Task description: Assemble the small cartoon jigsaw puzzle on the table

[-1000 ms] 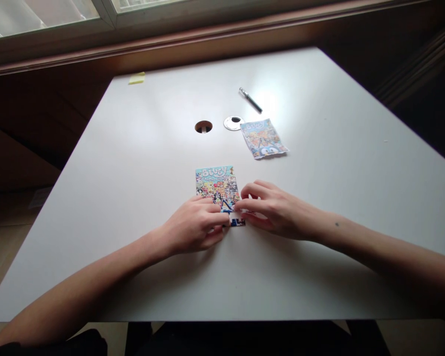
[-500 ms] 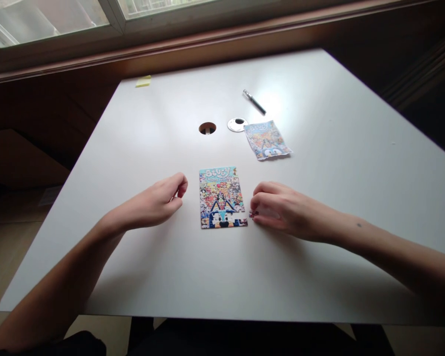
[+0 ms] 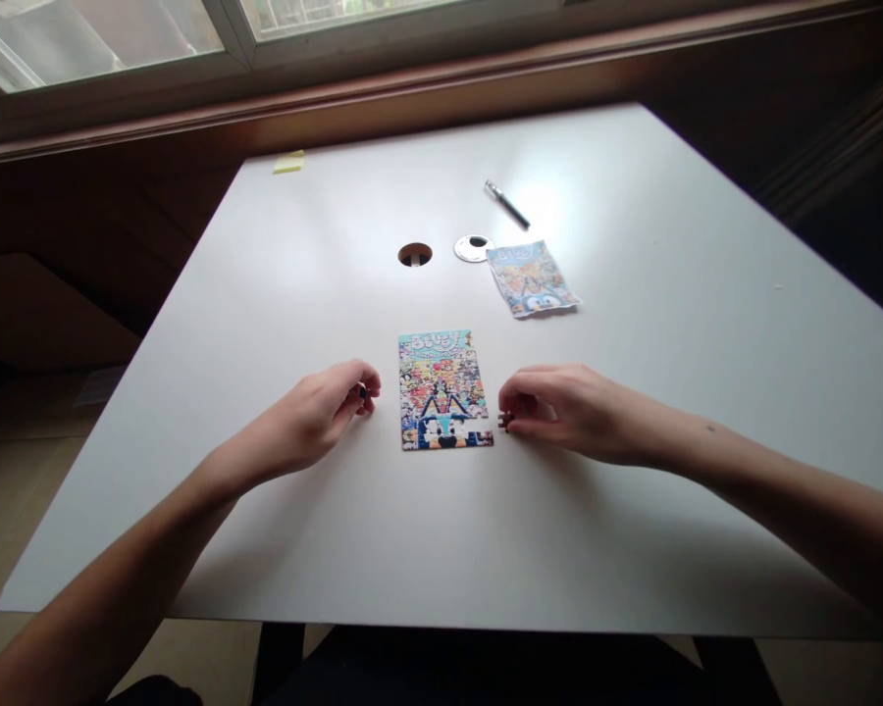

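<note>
A colourful jigsaw puzzle point(image 3: 441, 387) lies flat on the white table point(image 3: 383, 539), with a white gap near its lower right edge. My right hand point(image 3: 551, 407) is just right of that gap, its thumb and fingers pinching a small puzzle piece point(image 3: 504, 421). To the left of the puzzle, my left hand point(image 3: 328, 407) is closed, a small dark puzzle piece point(image 3: 363, 392) showing between its fingertips. Neither hand touches the puzzle.
Behind the puzzle lies a creased printed picture sheet point(image 3: 534, 279) with a matching design. Near it are a round metal cover point(image 3: 473, 248), a cable hole point(image 3: 415, 255) and a dark pen point(image 3: 507, 205). A yellow sticky note point(image 3: 289, 162) sits at the far left edge.
My left hand has turned and shifted slightly right, so the dark piece in its fingers now shows. My right hand stays beside the gap with its piece.
</note>
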Demonstrator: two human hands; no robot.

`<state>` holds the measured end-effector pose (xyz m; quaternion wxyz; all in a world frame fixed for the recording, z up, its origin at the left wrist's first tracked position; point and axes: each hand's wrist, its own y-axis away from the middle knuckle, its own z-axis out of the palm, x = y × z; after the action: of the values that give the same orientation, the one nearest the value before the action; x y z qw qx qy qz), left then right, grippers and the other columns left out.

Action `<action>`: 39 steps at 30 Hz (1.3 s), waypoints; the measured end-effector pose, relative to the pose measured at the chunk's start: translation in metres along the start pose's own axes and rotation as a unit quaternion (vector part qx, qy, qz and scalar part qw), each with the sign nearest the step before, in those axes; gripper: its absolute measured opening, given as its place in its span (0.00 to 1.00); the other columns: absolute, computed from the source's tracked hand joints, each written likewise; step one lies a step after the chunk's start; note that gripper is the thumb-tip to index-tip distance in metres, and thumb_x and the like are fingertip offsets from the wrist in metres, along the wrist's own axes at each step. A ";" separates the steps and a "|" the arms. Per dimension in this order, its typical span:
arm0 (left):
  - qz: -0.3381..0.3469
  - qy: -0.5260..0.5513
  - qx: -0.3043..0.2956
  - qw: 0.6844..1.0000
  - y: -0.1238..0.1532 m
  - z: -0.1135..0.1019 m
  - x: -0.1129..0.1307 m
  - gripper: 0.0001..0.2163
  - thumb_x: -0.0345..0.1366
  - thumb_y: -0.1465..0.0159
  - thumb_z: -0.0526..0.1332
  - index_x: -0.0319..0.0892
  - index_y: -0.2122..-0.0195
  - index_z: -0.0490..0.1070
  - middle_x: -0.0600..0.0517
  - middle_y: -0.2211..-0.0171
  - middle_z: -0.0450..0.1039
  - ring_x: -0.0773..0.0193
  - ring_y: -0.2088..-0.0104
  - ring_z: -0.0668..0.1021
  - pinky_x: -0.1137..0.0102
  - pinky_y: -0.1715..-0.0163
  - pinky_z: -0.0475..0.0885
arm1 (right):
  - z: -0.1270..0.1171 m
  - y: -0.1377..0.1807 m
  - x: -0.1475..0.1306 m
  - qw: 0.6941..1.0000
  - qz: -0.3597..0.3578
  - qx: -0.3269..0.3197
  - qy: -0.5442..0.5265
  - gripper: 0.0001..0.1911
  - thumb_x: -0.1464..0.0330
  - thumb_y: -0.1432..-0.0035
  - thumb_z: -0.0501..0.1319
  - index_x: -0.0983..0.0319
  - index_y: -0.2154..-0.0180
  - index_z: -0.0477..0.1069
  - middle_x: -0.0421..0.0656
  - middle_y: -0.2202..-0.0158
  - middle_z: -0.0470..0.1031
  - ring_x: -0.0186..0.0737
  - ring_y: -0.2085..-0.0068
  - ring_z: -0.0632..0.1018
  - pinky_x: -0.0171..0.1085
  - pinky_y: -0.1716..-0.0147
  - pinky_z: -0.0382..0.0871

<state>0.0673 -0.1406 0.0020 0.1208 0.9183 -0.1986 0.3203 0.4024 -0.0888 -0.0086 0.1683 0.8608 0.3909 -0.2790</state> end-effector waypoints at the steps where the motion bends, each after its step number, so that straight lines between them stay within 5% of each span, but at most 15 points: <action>1: 0.007 -0.011 0.002 1.000 -0.001 0.001 0.001 0.07 0.31 0.31 0.54 0.42 0.54 0.67 0.51 0.60 0.75 0.66 0.62 0.76 0.70 0.62 0.72 | -0.001 0.000 -0.001 1.000 0.016 0.002 -0.009 0.03 0.70 0.42 0.61 0.61 0.65 0.74 0.39 0.70 0.74 0.34 0.71 0.72 0.33 0.71 0.63; 7: 0.052 -0.057 -0.003 0.997 -0.003 0.003 0.003 0.07 0.29 0.32 0.54 0.43 0.58 0.71 0.50 0.60 0.75 0.65 0.61 0.76 0.70 0.61 0.70 | -0.002 -0.006 -0.012 0.988 0.101 -0.006 -0.117 0.07 0.67 0.42 0.59 0.60 0.66 0.75 0.39 0.72 0.75 0.36 0.71 0.73 0.34 0.72 0.65; 13: 0.122 -0.093 0.007 0.988 -0.004 0.004 0.008 0.09 0.27 0.34 0.56 0.44 0.57 0.73 0.50 0.56 0.77 0.61 0.55 0.77 0.64 0.50 0.70 | 0.006 -0.017 -0.015 0.985 0.102 -0.014 -0.139 0.05 0.69 0.44 0.60 0.61 0.67 0.76 0.39 0.72 0.76 0.35 0.72 0.73 0.34 0.72 0.65; 17: 0.199 -0.109 0.037 0.973 -0.009 0.029 0.025 0.09 0.29 0.34 0.57 0.45 0.56 0.74 0.48 0.53 0.76 0.58 0.51 0.75 0.61 0.48 0.71 | 0.008 -0.021 -0.014 0.989 0.087 -0.012 -0.115 0.06 0.72 0.46 0.60 0.61 0.68 0.77 0.38 0.71 0.77 0.35 0.71 0.75 0.33 0.71 0.66; 21: 0.254 -0.190 0.044 0.947 -0.016 0.062 0.040 0.16 0.35 0.33 0.58 0.45 0.44 0.70 0.44 0.43 0.70 0.51 0.43 0.70 0.55 0.44 0.69 | 0.009 -0.021 -0.013 0.992 0.076 -0.003 -0.100 0.06 0.71 0.45 0.61 0.60 0.67 0.78 0.38 0.71 0.78 0.35 0.71 0.75 0.33 0.70 0.66; 33: 0.278 -0.272 0.076 0.918 -0.018 0.083 0.043 0.18 0.35 0.32 0.56 0.38 0.42 0.67 0.40 0.43 0.70 0.48 0.42 0.70 0.53 0.44 0.66 | 0.017 -0.024 -0.007 0.997 0.018 0.063 -0.034 0.02 0.72 0.45 0.62 0.62 0.70 0.69 0.38 0.73 0.71 0.32 0.74 0.68 0.31 0.73 0.60; 39: 0.297 -0.281 0.078 0.909 -0.017 0.086 0.045 0.19 0.34 0.31 0.55 0.35 0.40 0.66 0.42 0.42 0.70 0.48 0.43 0.70 0.54 0.44 0.64 | 0.012 -0.027 -0.012 1.000 0.025 0.014 0.007 0.08 0.75 0.45 0.62 0.61 0.72 0.64 0.38 0.74 0.70 0.33 0.73 0.68 0.32 0.73 0.57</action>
<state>0.1537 -0.1681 -0.0365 -0.1131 0.8753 -0.4625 0.0846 0.3707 -0.0843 -0.0133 0.1608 0.8743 0.3667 -0.2744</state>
